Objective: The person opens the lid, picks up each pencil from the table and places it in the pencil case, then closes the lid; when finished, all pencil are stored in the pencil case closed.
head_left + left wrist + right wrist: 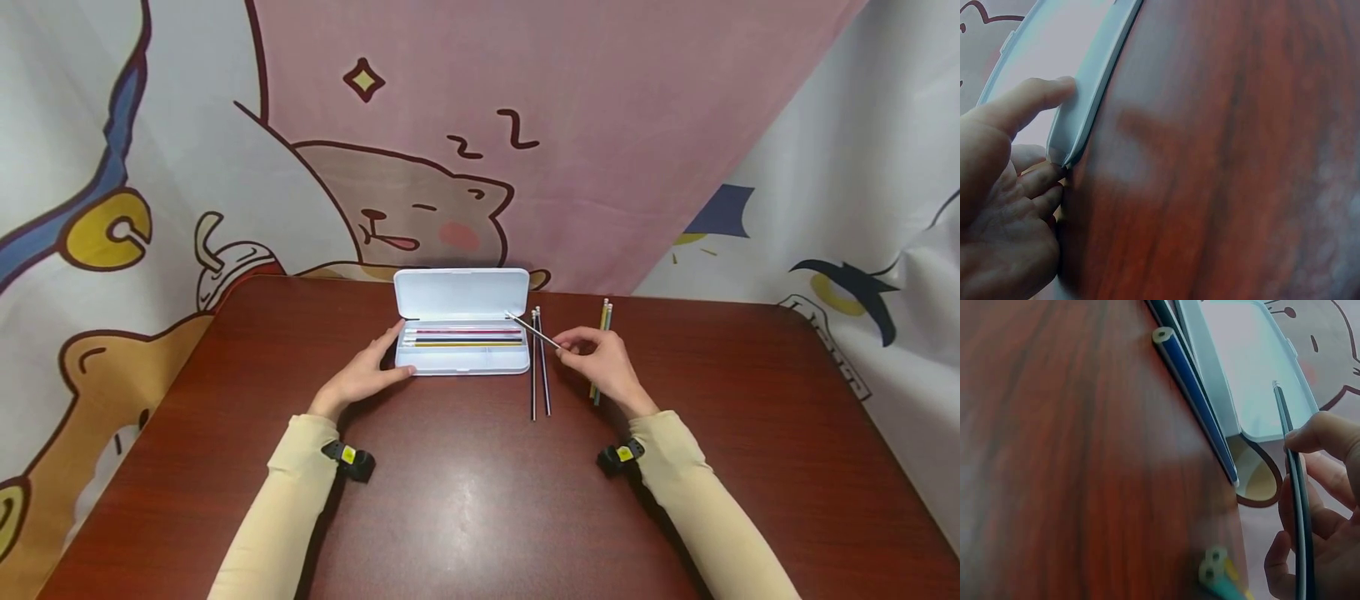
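A white pencil case lies with its lid raised at the back of the table. Several pencils, including red, dark and yellow ones, lie lengthwise inside it. My left hand holds the case at its left end, thumb over the front rim and fingers round the corner. Between thumb and fingertips, my right hand pinches a dark striped pencil. That pencil slants up leftward, its far end overlapping the case's right side in the head view.
Two dark pencils lie on the table just right of the case. Farther right, a yellow pencil and a green pencil lie partly hidden under the right hand. A printed cloth hangs behind the brown table.
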Tool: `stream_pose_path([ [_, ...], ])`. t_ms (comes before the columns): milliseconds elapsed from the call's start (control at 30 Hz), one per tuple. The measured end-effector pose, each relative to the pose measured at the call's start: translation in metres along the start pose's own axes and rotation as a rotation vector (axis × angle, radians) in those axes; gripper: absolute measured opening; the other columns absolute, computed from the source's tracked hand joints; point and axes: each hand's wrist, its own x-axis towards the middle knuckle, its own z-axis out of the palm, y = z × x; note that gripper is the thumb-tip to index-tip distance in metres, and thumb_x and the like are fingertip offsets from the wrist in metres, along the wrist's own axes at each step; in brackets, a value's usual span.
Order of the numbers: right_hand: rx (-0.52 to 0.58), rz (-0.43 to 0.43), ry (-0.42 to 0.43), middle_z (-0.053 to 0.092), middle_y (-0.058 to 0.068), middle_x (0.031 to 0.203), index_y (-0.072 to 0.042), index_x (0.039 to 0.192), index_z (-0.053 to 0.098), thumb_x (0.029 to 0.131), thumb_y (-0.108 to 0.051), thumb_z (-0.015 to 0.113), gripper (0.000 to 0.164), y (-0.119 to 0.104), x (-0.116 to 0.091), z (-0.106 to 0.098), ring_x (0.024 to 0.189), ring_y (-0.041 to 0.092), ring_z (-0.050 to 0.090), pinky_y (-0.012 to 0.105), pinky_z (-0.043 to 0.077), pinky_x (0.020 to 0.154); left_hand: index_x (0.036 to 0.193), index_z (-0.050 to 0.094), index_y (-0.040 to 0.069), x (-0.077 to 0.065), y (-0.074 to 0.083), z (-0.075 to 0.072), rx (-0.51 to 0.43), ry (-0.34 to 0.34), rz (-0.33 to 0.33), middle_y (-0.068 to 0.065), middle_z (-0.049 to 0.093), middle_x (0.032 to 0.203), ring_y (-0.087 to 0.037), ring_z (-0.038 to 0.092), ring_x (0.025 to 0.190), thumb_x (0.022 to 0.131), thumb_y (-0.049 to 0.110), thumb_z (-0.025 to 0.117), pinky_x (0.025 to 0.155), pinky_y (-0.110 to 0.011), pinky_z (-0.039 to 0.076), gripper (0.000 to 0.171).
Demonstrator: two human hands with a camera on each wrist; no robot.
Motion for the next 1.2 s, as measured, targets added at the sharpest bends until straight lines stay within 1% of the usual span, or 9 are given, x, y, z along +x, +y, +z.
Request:
stream_pose_path([
  [200,0.017,-0.052,-0.043,0.068,0.008,0.08,0.0,0.094,0.074,0.081,0.002,0.07,0.014,-0.005,0.012,0.013,0.073,0.017,0.058,0.021,0.045,0.065,0.156,0.014,0.011,0.0,0.001,-0.001,-0.008,-0.004,0.003,-0.021,0.018,0.157,-0.039,0.017,0.142,0.089,0.027,0.069,0.109,-0.06,0.018,0.088],
  [400,-0.023,-0.081,-0.068,0.067,0.004,0.08,-0.003,0.094,0.074,0.081,-0.001,0.071,0.014,-0.011,0.03,0.025,0.074,0.018,0.059,0.025,0.046,0.067,0.155,0.015,0.008,0.001,0.001,-0.003,0.001,-0.005,0.012,-0.022,0.018,0.156,-0.04,0.017,0.142,0.089,0.026,0.068,0.109,-0.06,0.018,0.087],
  [633,-0.028,-0.107,-0.122,0.067,0.003,0.081,-0.004,0.096,0.075,0.083,-0.005,0.071,0.013,-0.018,0.047,0.038,0.074,0.017,0.058,0.027,0.046,0.065,0.156,0.014,0.01,0.001,0.0,-0.001,0.0,-0.01,-0.006,-0.021,0.017,0.157,-0.04,0.018,0.141,0.089,0.027,0.069,0.109,-0.06,0.018,0.088],
  [833,-0.038,-0.146,-0.145,0.068,0.004,0.082,-0.004,0.094,0.075,0.083,-0.004,0.071,0.012,-0.025,0.055,0.053,0.074,0.017,0.059,0.028,0.046,0.064,0.155,0.014,0.008,0.0,0.001,-0.001,-0.009,-0.01,-0.007,-0.022,0.017,0.157,-0.04,0.017,0.141,0.089,0.027,0.069,0.109,-0.06,0.018,0.088],
  [1067,-0.002,-0.178,-0.186,0.07,0.005,0.083,-0.001,0.093,0.075,0.083,0.0,0.07,0.012,-0.036,0.06,0.075,0.074,0.017,0.06,0.027,0.048,0.065,0.155,0.015,0.007,0.0,0.001,-0.002,-0.014,-0.008,-0.006,-0.023,0.017,0.156,-0.042,0.017,0.141,0.09,0.028,0.068,0.109,-0.061,0.017,0.087],
  [1200,-0.003,-0.192,-0.212,0.069,0.005,0.083,-0.001,0.093,0.075,0.083,-0.001,0.07,0.011,-0.041,0.062,0.085,0.074,0.016,0.061,0.027,0.047,0.066,0.155,0.015,0.006,0.0,0.0,-0.001,-0.003,-0.001,0.005,-0.024,0.018,0.156,-0.041,0.018,0.141,0.089,0.028,0.068,0.109,-0.06,0.018,0.087],
])
